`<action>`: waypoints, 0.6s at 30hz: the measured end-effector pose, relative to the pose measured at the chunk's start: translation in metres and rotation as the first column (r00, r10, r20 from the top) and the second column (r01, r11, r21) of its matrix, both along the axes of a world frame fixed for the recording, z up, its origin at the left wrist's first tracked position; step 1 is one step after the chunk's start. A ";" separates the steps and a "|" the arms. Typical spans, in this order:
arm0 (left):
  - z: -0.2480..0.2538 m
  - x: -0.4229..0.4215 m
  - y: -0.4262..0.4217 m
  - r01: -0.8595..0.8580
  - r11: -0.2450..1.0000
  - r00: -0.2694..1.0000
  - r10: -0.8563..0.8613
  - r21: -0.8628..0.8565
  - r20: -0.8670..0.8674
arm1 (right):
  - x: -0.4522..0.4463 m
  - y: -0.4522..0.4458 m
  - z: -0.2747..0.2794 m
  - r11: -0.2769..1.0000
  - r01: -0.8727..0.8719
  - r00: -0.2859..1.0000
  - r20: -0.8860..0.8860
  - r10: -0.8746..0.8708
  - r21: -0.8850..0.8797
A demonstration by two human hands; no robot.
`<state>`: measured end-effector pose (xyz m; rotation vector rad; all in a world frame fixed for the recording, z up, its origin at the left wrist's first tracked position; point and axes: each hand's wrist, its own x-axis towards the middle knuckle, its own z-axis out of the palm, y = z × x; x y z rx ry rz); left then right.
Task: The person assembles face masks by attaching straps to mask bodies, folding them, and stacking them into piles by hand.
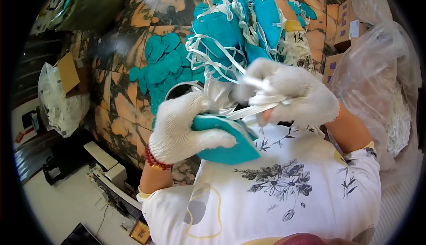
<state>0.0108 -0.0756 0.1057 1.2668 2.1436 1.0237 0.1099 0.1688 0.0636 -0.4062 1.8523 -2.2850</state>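
My left hand (182,127), in a white knit glove with a red bead bracelet at the wrist, grips a folded teal face mask (233,149) between thumb and fingers. White elastic straps (257,107) run from that mask to my right hand (295,94). The right hand is also gloved, with its fingers closed around the straps and a bare fingertip showing. Some of its fingers are blurred by motion. Just beyond both hands lies a heap of teal masks (217,27) with loose white straps tangled over it.
Loose teal mask pieces (166,63) lie on the marbled tile floor (120,94). Cardboard boxes (348,25) and clear plastic bags (368,76) stand at the right. At the left is an open carton (69,74) with a plastic bag (53,100).
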 end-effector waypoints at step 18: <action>-0.071 0.011 -0.028 -0.668 0.741 0.328 0.204 0.073 0.922 | 0.031 0.025 0.035 0.815 0.459 0.847 0.102 -0.522 0.354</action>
